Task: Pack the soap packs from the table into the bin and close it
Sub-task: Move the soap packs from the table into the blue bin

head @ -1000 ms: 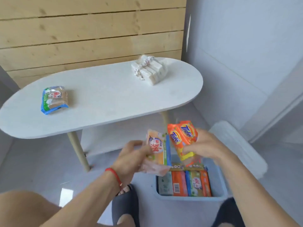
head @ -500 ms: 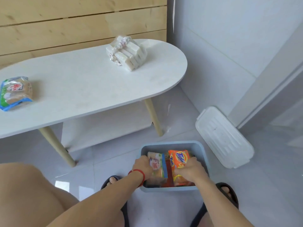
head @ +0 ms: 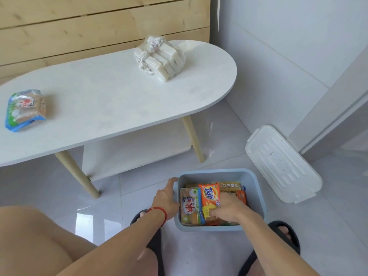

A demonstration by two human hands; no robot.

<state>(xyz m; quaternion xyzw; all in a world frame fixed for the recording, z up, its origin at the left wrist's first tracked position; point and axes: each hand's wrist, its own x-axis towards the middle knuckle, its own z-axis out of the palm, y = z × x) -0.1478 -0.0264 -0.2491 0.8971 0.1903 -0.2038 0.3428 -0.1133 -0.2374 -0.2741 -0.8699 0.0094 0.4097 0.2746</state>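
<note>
Both packs now down in the bin, lower centre: right hand pressing flat on the orange pack, left hand released, fingers loose on the rim (two packs remain on the table, upper left).

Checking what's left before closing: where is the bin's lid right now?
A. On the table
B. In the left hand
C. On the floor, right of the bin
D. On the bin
C: the white lid lies flat on the floor beside the open blue bin.

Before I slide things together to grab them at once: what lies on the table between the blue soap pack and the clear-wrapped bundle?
Nothing: the head view shows bare tabletop between blue soap pack and clear-wrapped bundle.
</note>
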